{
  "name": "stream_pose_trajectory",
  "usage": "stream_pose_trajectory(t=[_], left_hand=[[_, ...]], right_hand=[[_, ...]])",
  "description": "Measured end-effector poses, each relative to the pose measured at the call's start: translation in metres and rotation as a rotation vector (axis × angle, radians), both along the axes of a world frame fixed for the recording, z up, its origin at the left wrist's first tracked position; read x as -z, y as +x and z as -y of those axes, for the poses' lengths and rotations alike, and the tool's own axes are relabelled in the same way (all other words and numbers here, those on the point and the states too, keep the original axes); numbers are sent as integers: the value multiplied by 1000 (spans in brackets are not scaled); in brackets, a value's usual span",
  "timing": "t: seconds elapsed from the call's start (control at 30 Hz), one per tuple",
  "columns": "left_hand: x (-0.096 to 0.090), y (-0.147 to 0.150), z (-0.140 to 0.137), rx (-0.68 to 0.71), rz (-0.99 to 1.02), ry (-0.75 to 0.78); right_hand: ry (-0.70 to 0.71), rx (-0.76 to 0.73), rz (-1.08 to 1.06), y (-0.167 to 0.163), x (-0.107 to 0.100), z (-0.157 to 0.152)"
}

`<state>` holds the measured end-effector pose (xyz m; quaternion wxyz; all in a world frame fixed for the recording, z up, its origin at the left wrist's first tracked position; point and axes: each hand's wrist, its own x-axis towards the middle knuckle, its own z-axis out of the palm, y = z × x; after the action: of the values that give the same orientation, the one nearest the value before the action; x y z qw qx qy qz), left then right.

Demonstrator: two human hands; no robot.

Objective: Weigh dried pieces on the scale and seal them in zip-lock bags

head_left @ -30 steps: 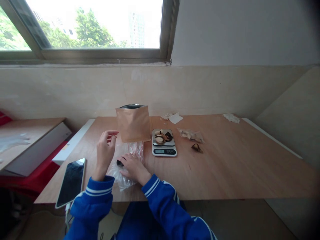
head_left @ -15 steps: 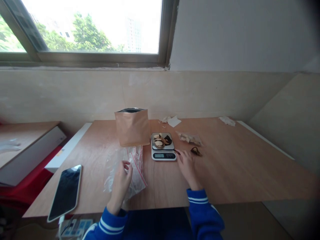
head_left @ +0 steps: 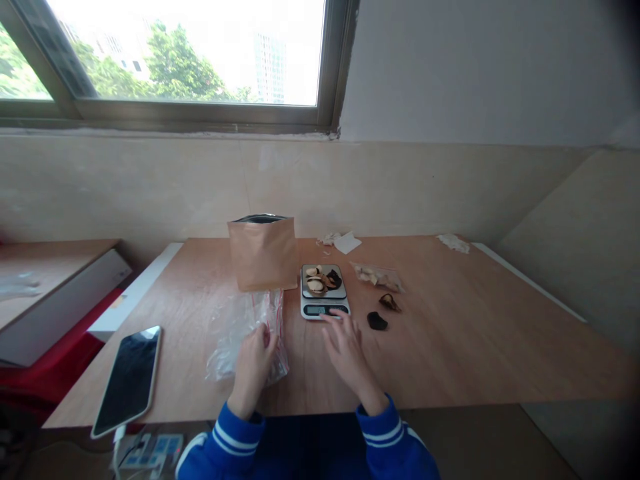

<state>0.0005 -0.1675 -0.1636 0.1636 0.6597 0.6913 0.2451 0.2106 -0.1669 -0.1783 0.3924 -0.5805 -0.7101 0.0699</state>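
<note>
My left hand (head_left: pixel 254 363) is closed over clear zip bags (head_left: pixel 227 337) with red seal strips, its fingertips pinched at a bag by the strip. Beyond the bags stands an open brown pouch (head_left: pixel 263 257) with a silvery lining. My right hand (head_left: pixel 346 350) is open, fingers spread, at the front edge of a white digital scale (head_left: pixel 305 313); it holds nothing. Pale and dark dried slices (head_left: pixel 316 285) lie on the scale's plate. Right of the hand lie a flat black piece (head_left: pixel 377 321) and a curled brown piece (head_left: pixel 389 303).
A clear bag of pale chunks (head_left: pixel 379 276) lies right of the scale. Crumpled tissue (head_left: pixel 453 243) and a white paper (head_left: pixel 347 243) lie near the wall. At the left front, a tablet (head_left: pixel 127 380) with a white cable overhangs the table edge.
My right hand has let go of the dark piece, which now lies on the table, and has moved left to the scale's front. My left hand has shifted slightly right and down on the bags.
</note>
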Motion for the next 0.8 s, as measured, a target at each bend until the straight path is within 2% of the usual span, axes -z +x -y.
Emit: stream_pose_trajectory(t=[0.1,0.2,0.27,0.33,0.4,0.5,0.57,0.63,0.7,0.8], left_hand=[[-7,10,3,148,219,105],[-12,22,6,267,375,130],[-14,28,6,206,466,151],[-17,31,2,58,546,210],[-21,32,-7,-76,616,283],[-22,36,-27,-164,735,374],[-18,39,-43,-214,826,433],[-9,41,-58,-279,900,500],[3,41,-68,-265,945,490],[18,41,-73,-229,1013,427]], right_hand=[[-192,-267,-275,-41,-24,11],[-380,-345,-528,-55,-29,7],[-381,-269,-624,-49,-22,-2],[-346,-146,-684,-34,-11,-12],[-359,-110,-707,-19,-3,-18],[-361,-251,-618,-2,-4,-20],[-267,-277,-495,5,-11,-24],[-128,-205,-339,9,-17,-37],[-29,-112,-173,12,-17,-59],[-21,19,29,14,-7,-94]])
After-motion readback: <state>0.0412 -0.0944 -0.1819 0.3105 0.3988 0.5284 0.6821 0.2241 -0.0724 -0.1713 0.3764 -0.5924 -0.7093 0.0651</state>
